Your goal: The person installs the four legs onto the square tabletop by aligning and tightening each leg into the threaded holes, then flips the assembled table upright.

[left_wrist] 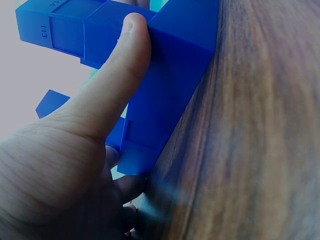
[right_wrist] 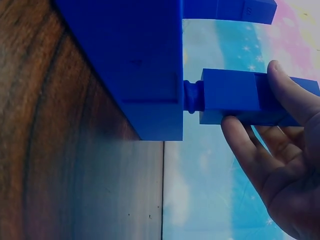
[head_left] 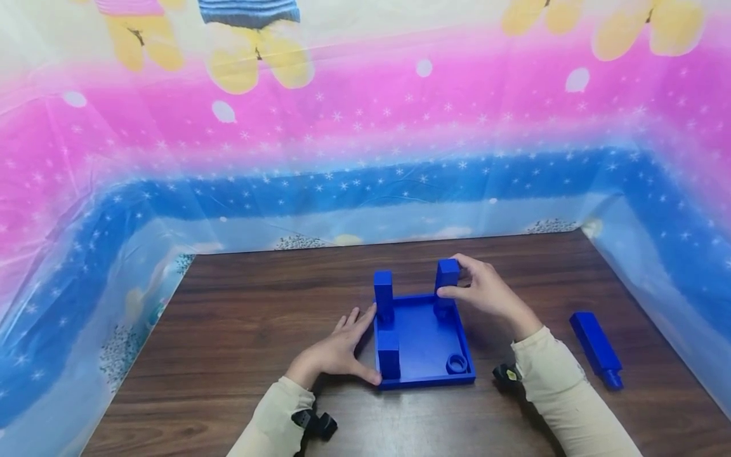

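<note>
On the tabletop lies a square blue panel (head_left: 421, 339) with a raised rim, its inner face up. My right hand (head_left: 491, 289) pinches an upright blue table leg (head_left: 447, 274) at the far right corner between thumb and fingers. A narrow neck shows between that leg (right_wrist: 230, 90) and the panel in the right wrist view. My left hand (head_left: 337, 352) rests along the panel's left side, thumb at the near corner and fingers stretched toward the far one. Blue legs stand at the far left corner (head_left: 383, 292) and the near left corner (head_left: 389, 358).
A round socket (head_left: 456, 364) sits in the panel's near right corner. Another blue leg (head_left: 596, 346) lies on the brown wooden table (head_left: 257, 304) to the right, its narrow end toward me. A patterned cloth (head_left: 365, 184) hangs along the table's back and sides.
</note>
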Motion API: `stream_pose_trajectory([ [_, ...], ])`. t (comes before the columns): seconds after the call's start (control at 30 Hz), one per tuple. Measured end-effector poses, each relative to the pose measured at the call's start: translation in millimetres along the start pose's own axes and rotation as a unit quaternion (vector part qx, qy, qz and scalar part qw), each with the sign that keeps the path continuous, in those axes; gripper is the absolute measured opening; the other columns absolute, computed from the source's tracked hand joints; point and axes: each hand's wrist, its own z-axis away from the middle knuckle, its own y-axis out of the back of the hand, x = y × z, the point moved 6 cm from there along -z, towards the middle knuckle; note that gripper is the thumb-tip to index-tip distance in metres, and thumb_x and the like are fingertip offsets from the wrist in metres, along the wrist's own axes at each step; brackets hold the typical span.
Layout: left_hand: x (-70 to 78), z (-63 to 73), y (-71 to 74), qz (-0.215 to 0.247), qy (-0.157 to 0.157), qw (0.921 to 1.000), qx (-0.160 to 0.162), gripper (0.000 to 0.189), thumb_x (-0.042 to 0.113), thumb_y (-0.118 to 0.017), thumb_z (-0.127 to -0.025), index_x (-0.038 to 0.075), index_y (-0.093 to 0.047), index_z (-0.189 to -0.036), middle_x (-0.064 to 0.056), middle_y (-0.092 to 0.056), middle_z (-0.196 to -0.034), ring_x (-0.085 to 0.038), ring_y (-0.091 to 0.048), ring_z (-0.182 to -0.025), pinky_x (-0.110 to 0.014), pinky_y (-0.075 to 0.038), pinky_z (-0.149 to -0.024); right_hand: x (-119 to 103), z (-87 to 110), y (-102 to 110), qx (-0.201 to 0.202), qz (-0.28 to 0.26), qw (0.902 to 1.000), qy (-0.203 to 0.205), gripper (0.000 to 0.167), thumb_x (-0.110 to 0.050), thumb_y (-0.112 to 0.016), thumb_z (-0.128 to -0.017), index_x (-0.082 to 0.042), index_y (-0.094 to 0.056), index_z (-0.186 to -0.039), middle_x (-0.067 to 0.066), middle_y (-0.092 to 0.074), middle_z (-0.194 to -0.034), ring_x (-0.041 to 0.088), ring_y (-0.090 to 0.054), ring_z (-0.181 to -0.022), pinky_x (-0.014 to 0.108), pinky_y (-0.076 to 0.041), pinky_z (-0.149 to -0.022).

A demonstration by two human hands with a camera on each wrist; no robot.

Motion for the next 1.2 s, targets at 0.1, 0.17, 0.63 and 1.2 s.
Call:
stream_pose_trajectory([
  [0.1, 0.0, -0.3, 0.3, -0.002, -0.002, 1.0000, 0.000, 0.139, 0.046, -0.095, -0.076, 0.011, 0.000, -0.171, -0.012, -0.006, -0.177, -0.036, 0.013, -0.161, -0.055, 0.007, -0.128, 0.3, 0.6, 0.5, -0.015, -0.001, 0.9999, -0.001, 0.039, -0.017, -0.082, -0.095, -0.005, -0.064, -0.127, 0.009, -0.075, -0.112, 0.029, -0.071, -0.108, 0.049, -0.059, -0.090],
  [0.17, -0.2, -0.4, 0.4, -0.001, -0.002, 1.0000, 0.002, 0.139, 0.045, -0.096, -0.076, 0.011, 0.000, -0.171, -0.012, -0.006, -0.177, -0.036, 0.012, -0.161, -0.056, 0.007, -0.128, 0.5, 2.0, 1.1, -0.023, 0.000, 0.9997, -0.003, 0.049, -0.017, -0.080, -0.096, 0.000, -0.059, -0.137, 0.013, -0.074, -0.120, 0.033, -0.069, -0.115, 0.052, -0.058, -0.095],
  [0.63, 1.3, 0.3, -0.1, 0.002, 0.001, 1.0000, 0.000, 0.138, 0.044, -0.096, -0.076, 0.010, -0.001, -0.170, -0.014, -0.006, -0.177, -0.037, 0.012, -0.161, -0.057, 0.006, -0.128, 3.0, 5.0, 5.2, -0.057, 0.002, 0.9983, 0.008, 0.046, -0.012, -0.077, -0.098, -0.002, -0.058, -0.140, 0.010, -0.073, -0.124, 0.020, -0.071, -0.112, 0.038, -0.061, -0.087],
  [1.2, 2.0, -0.3, 1.3, -0.005, -0.004, 1.0000, 0.002, 0.138, 0.044, -0.096, -0.076, 0.007, -0.002, -0.170, -0.014, -0.007, -0.177, -0.039, 0.010, -0.161, -0.058, 0.005, -0.128, 2.8, 2.8, 7.2, -0.047, -0.015, 0.9985, 0.024, 0.053, -0.009, -0.083, -0.092, -0.005, -0.060, -0.140, 0.007, -0.076, -0.114, 0.024, -0.074, -0.105, 0.045, -0.062, -0.090],
])
